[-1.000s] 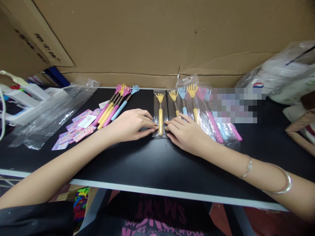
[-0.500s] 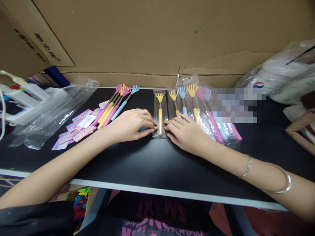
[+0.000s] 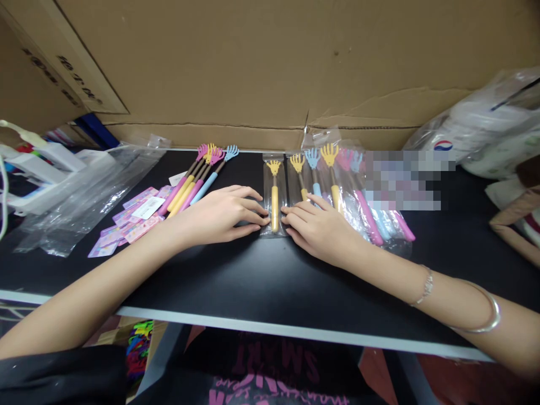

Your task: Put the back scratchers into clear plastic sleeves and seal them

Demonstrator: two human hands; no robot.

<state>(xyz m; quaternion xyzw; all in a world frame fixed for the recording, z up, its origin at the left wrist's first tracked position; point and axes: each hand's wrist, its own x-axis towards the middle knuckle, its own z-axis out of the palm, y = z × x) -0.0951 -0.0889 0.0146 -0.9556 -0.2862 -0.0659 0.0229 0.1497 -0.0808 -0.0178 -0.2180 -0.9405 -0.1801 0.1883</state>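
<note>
A yellow back scratcher (image 3: 275, 202) lies upright in my view inside a clear plastic sleeve (image 3: 267, 183), flat on the black table. My left hand (image 3: 228, 214) rests at the sleeve's left edge with its fingers stretched and apart. From the other side, my right hand (image 3: 318, 228) touches the right edge, fingers extended and lying flat. Neither hand grips anything. Beyond my right fingers are several more bagged scratchers, among them a yellow one (image 3: 334, 188) and a pink one (image 3: 369, 219); my right hand partly covers some handles.
Unbagged scratchers (image 3: 192, 183) lie fanned at the left, beside printed cards (image 3: 126, 222) and empty plastic sleeves (image 3: 90, 194). A white plastic object (image 3: 50, 174) stands far left. Cardboard (image 3: 270, 67) walls the back. At right is a bagged white cup (image 3: 476, 126); one patch is pixelated.
My left hand's fingers have spread a little more at the sleeve's edge. My right hand and the bagged yellow back scratcher have stayed practically still.
</note>
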